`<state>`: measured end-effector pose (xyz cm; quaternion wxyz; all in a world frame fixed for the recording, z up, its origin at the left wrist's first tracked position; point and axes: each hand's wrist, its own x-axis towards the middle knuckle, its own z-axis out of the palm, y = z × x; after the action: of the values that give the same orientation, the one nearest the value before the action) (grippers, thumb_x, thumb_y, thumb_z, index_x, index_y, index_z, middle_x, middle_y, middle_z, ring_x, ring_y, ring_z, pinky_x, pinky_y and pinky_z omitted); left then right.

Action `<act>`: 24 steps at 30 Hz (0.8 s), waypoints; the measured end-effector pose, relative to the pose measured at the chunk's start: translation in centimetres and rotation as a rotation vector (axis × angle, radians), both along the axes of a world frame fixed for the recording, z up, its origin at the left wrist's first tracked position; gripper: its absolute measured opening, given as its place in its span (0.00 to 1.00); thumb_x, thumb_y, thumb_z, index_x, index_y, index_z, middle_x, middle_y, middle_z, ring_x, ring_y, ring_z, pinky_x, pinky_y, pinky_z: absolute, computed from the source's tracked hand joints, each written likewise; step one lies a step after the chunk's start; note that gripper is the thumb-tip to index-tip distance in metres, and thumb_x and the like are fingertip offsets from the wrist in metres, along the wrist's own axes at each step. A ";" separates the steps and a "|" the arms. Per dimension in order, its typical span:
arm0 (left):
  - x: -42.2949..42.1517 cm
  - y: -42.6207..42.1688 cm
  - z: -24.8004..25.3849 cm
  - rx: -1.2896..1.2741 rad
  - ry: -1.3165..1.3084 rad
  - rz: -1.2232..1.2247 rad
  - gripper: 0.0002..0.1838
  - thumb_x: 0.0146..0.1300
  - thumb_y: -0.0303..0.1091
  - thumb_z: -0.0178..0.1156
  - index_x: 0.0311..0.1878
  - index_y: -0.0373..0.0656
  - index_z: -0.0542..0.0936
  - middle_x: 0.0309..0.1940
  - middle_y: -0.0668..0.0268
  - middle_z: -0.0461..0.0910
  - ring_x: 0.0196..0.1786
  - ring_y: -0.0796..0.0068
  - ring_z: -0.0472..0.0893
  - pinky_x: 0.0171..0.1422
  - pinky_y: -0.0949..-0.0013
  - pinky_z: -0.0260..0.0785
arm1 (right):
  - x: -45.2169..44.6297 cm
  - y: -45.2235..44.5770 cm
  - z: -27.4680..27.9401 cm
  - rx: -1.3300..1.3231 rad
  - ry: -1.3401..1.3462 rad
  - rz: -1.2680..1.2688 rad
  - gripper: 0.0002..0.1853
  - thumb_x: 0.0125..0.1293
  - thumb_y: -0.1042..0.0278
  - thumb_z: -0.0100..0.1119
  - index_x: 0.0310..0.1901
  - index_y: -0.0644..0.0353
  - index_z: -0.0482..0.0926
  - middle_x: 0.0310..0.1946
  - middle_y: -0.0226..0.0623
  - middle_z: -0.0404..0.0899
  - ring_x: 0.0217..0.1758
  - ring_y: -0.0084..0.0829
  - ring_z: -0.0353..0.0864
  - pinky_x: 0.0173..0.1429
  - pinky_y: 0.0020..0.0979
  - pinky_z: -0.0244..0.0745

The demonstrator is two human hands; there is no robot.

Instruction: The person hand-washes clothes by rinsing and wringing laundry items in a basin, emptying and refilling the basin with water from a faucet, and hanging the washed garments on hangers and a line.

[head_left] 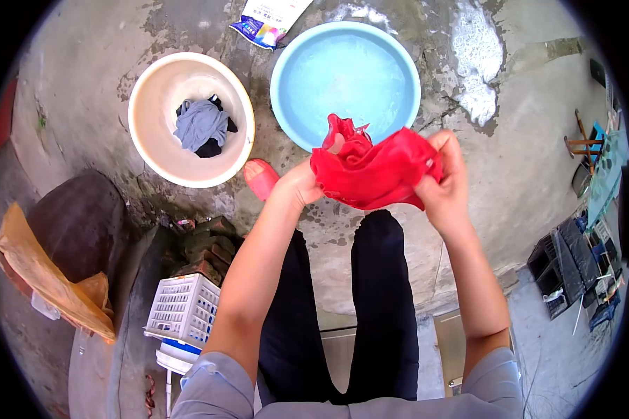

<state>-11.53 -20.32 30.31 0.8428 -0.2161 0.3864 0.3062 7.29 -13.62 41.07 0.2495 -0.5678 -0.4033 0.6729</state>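
A bunched red cloth (377,171), wet-looking and possibly a garment, is stretched between my two hands in front of my knees. My left hand (306,183) grips its left side, the fingers mostly hidden by the fabric. At its right edge, my right hand (446,178) pinches the cloth between thumb and bent fingers. Just beyond the cloth stands a light-blue basin (276,91) holding cloudy water (342,77). To the left, a cream basin (143,119) contains a grey garment (201,124) and some black cloth (210,148).
A detergent bag (265,24) lies behind the blue basin. White foam (476,63) spreads over the concrete at right. My foot in a red slipper (261,179) is beside the cream basin. A white plastic basket (182,307) stands at lower left, black crates (562,269) at right.
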 end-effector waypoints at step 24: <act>8.6 3.1 12.5 -0.035 -0.810 0.745 0.39 0.61 0.58 0.52 0.71 0.53 0.54 0.74 0.62 0.43 0.47 0.76 0.76 0.52 0.63 0.65 | -0.2 -4.4 -4.7 -0.765 1.388 -0.684 0.35 0.56 0.48 0.61 0.60 0.54 0.60 0.60 0.44 0.59 0.62 0.40 0.63 0.63 0.43 0.60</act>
<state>-2.93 -17.17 42.86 0.7549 -0.4527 -0.0663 0.4698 7.13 -18.05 36.34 0.4200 -0.1636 0.2879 0.8449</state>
